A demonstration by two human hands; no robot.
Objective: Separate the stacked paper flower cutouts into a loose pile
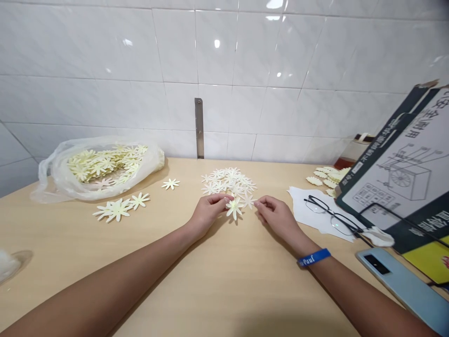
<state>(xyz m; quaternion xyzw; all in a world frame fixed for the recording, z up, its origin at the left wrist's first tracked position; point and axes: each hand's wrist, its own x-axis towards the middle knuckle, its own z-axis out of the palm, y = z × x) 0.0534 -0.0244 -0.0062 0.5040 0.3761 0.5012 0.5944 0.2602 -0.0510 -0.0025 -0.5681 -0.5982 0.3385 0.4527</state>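
A: Your left hand (206, 214) is nearly closed, thumb and forefinger pinched on a petal of the yellow flower (234, 209), just below the centre of the frame. What about the other one?

B: Your right hand (277, 217), right of centre, has its thumb and forefinger brought together at a petal tip of the pale pink flower (248, 201). They touch it, or very nearly; whether you have it firmly pinched, I can't tell. Its other fingers are curled under.

A: So which step are you on?

B: As I read it, you're handling two loose flowers side by side, one to each hand. They look to overlap at the petals, though whether they are joined doesn't show. Both sit at the near edge of the pile of flowers (228, 179) in the middle of the frame.

A: And what would the next move ask of you?

B: A light pinch, I'd judge. The petals look thin and could bend, so steady the yellow one from the left and keep your right fingertips at the pink one's edge, without dragging the pile.

A: Anything else near you?

B: More flowers lie in the plastic bag (156, 158) at the left of the frame, and your glasses (331, 212) rest on the paper at the right.
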